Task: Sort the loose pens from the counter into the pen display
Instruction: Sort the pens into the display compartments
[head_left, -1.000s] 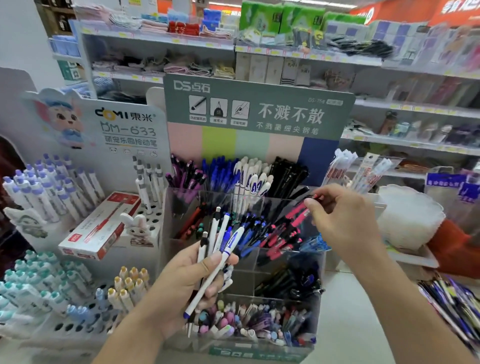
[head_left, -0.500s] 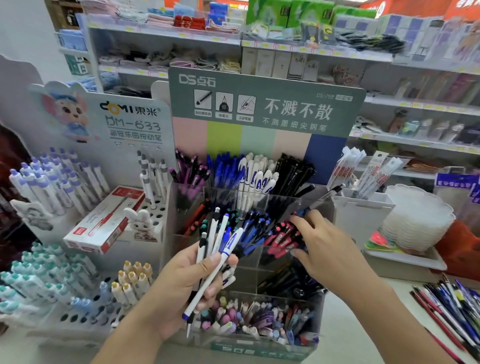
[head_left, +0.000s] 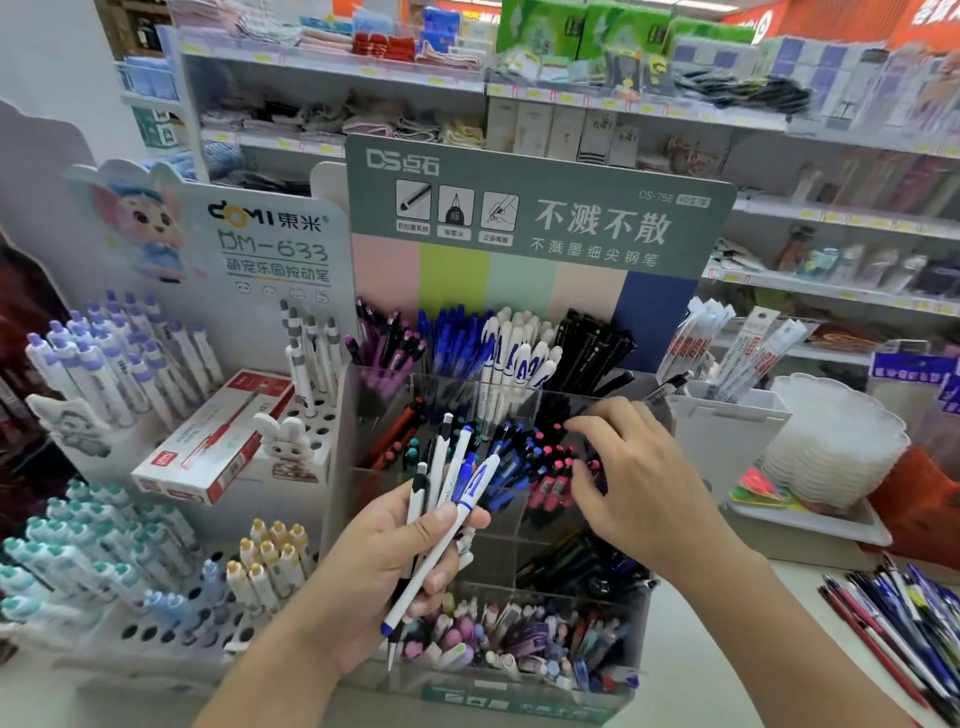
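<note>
My left hand (head_left: 384, 577) grips a bundle of pens (head_left: 457, 483), mostly white with blue caps, fanned upward in front of the clear tiered pen display (head_left: 519, 696). My right hand (head_left: 639, 483) hovers over the display's middle row with its fingers spread, fingertips at the pink-capped pens (head_left: 550, 478), and holds nothing. The back row holds purple, blue, white and black pens sorted by colour. Several loose pens (head_left: 904, 618) lie on the counter at the far right.
A white DOMI pen stand (head_left: 171, 364) with purple and teal pens stands on the left, with a red-and-white box (head_left: 218, 436) resting on it. A stack of white dishes (head_left: 831, 441) sits on a tray at the right. Stocked shop shelves fill the background.
My right hand came down from above the display, set the pink pen it held into the middle row and opened over those pens. My left hand kept its bundle still.
</note>
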